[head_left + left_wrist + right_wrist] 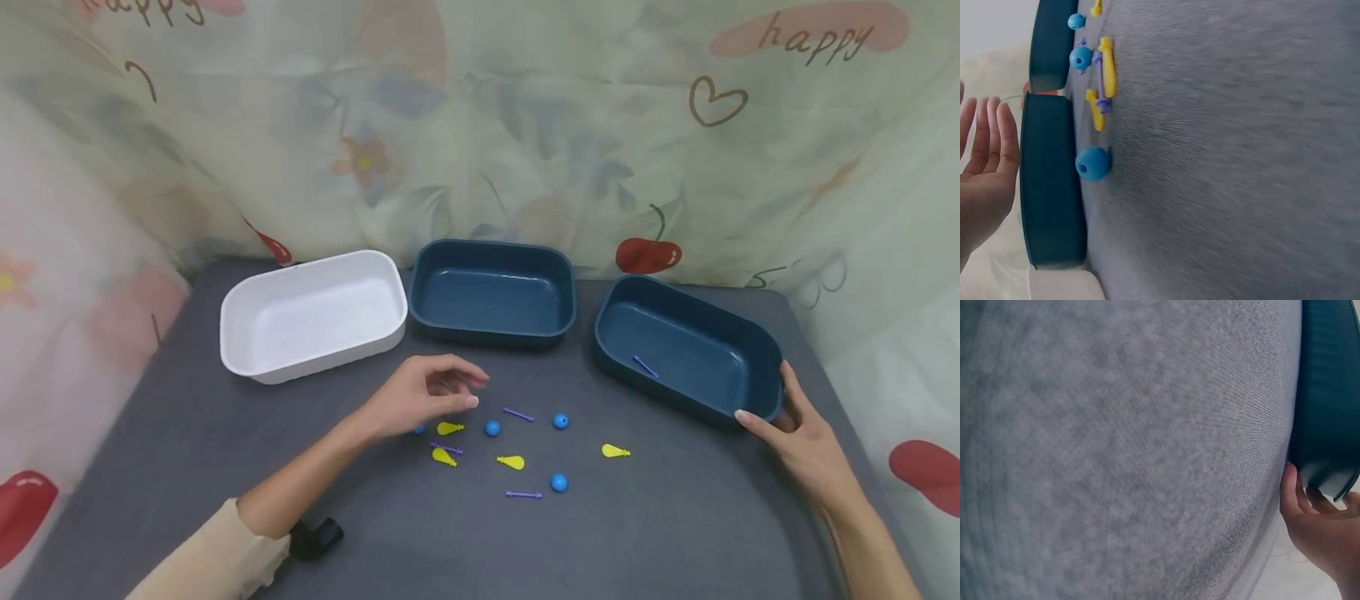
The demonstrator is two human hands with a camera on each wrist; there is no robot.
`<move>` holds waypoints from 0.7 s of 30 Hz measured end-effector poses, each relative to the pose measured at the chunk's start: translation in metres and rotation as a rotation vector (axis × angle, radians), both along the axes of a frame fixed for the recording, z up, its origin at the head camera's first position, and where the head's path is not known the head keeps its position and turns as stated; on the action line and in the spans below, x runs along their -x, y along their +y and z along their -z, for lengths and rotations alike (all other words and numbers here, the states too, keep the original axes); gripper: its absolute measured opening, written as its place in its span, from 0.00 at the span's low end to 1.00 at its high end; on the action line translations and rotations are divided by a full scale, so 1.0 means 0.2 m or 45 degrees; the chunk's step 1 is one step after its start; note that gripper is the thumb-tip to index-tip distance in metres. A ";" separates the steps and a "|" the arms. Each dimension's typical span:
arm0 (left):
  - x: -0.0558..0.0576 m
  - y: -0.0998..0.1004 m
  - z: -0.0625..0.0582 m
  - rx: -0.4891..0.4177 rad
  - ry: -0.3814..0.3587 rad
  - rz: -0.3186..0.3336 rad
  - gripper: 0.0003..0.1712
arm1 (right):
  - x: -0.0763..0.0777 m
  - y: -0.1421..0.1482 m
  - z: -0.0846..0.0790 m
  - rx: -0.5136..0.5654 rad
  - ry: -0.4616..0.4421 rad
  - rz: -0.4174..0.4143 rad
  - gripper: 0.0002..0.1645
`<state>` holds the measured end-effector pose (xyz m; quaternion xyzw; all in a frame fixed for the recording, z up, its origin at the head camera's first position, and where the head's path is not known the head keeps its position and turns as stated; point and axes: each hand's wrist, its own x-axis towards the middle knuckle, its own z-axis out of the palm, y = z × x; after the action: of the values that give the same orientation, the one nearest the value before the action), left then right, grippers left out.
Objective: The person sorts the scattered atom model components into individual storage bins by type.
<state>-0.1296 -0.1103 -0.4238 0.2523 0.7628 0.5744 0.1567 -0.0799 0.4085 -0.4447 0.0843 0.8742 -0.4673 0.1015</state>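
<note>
My left hand [427, 390] hovers over the table's middle, fingers loosely bent and nothing held. Below and beside it lie several small yellow paddle-shaped pieces [512, 462], several blue beads with holes [492, 428] and three thin purple rods [523, 495]. In the left wrist view a blue bead [1093, 164] is closest to that camera. At the right, my right hand [810, 450] grips the near right corner of a dark blue bin [686, 400], thumb at the front rim and fingers round the end. One purple rod [646, 366] is inside this bin.
A second dark blue bin [491, 337] stands at the back centre, with a white bin [330, 367] to its left. A black object [318, 537] lies near my left forearm. Printed curtains [480, 125] enclose the back and sides of the grey-covered table [660, 533].
</note>
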 end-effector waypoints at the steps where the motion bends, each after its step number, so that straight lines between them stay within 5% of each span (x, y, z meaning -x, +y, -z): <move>1: -0.01 -0.01 0.00 0.009 -0.005 -0.005 0.19 | 0.00 0.00 0.00 0.000 -0.002 0.001 0.57; 21: -0.22 -0.22 0.15 0.088 -0.192 -0.088 0.17 | 0.01 -0.01 0.01 -0.025 -0.010 0.031 0.58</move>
<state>-0.0857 -0.1540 -0.4529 0.1764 0.7764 0.5702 0.2026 -0.0825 0.4061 -0.4460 0.0979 0.8773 -0.4595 0.0983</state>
